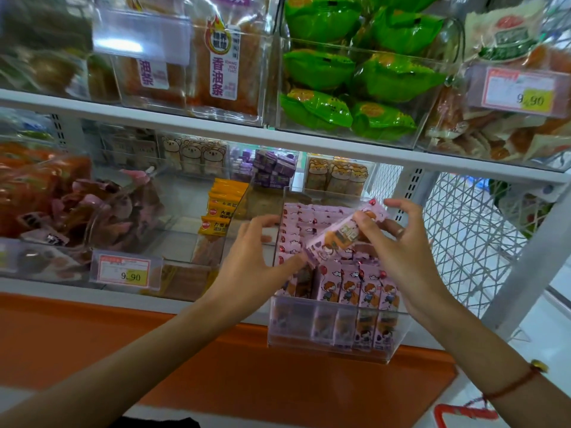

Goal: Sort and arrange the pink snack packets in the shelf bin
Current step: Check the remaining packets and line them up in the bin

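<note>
Pinching one pink packet (336, 237) above the clear bin (336, 338) — both hands, right hand (401, 242) and left hand (256, 257).

Both hands (259, 257) (401, 242) hold pink packet (336, 236) above clear bin (336, 344).

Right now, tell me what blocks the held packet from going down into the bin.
Nothing visible lies between the held packet and the open top of the bin. Both hands grip it above the bin: left hand at its lower end, right hand at its upper. The front row stands packed upright, so a free slot there is hard to see.
</note>
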`<state>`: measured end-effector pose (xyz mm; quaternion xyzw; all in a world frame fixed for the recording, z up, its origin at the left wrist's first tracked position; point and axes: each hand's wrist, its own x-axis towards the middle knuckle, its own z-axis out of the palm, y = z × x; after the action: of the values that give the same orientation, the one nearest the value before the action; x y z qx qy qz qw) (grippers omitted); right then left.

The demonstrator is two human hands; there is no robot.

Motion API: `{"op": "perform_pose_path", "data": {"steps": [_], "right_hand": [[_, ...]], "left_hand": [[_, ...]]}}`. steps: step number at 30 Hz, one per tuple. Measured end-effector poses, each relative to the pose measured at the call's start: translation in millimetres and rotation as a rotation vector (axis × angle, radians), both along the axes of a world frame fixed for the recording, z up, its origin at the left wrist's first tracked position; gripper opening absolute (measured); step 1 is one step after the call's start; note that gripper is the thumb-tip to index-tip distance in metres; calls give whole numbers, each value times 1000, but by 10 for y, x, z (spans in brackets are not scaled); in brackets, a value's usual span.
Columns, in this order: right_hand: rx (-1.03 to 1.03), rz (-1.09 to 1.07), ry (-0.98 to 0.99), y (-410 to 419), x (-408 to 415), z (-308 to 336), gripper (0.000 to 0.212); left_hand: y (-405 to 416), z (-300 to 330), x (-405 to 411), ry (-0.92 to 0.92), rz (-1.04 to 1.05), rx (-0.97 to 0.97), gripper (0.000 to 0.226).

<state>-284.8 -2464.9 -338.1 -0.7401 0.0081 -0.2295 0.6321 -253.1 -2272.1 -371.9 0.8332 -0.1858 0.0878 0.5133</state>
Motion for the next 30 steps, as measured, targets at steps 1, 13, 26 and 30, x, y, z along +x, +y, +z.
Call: {"op": "perform_pose_path", "data": {"steps": [1,13,26,30], "right_hand": [[-80,-2,33,9,47,-5,34],[-499,401,592,120,591,350,33],[-937,53,-6,68,426,-374,27],[-1133,190,222,-47,391,-445,47]], "left_hand": [[19,-27,8,69,-14,24,73],[94,-191,-7,97,-116,101,52],[222,-183,94,82,-94,94,57],[181,-168,43,76,-78,88,43]]}}
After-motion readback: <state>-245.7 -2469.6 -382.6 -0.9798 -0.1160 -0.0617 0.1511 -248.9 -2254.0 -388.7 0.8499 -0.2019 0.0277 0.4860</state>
